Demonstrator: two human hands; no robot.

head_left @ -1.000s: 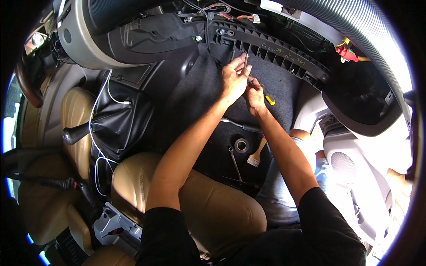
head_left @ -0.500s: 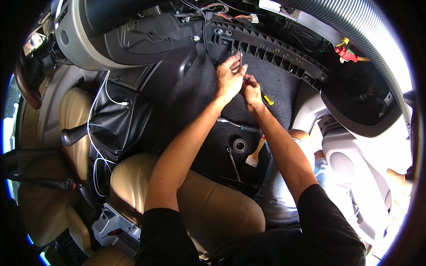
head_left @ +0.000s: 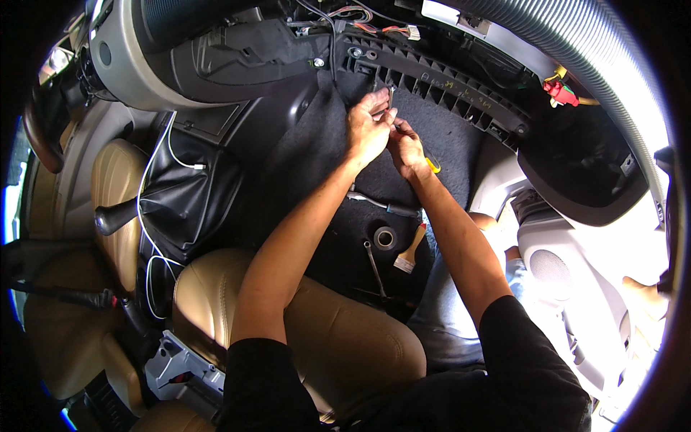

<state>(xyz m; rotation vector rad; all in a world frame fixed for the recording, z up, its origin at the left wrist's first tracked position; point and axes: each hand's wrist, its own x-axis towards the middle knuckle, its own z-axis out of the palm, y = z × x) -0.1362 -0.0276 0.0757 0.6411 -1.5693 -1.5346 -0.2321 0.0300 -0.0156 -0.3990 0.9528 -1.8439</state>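
Note:
My left hand (head_left: 368,126) has closed fingers pinching a slim metal shaft (head_left: 391,96), pointing up toward the ribbed black plastic bar (head_left: 453,90) at the top of the footwell. Just below and right, my right hand (head_left: 407,151) is closed on the lower end of what seems the same piece, largely hidden by fingers. A yellow-and-black handled object (head_left: 432,164) shows beside my right hand. Lower on the carpet lie a dark hose-like piece with a silver section (head_left: 392,209), a roll of tape (head_left: 385,237), a paintbrush (head_left: 404,261) and a spanner (head_left: 374,266).
Loose wiring (head_left: 367,27), a red connector (head_left: 560,91) and a large ribbed hose (head_left: 576,43) are above. The gear lever (head_left: 115,216) with a white cable (head_left: 155,241) is left; the beige seat (head_left: 345,338) is below; the door (head_left: 568,281) is right.
Both hands have moved slightly left, still together on the slim piece. The yellow handle is more hidden behind my right hand. The whole view has shifted a little.

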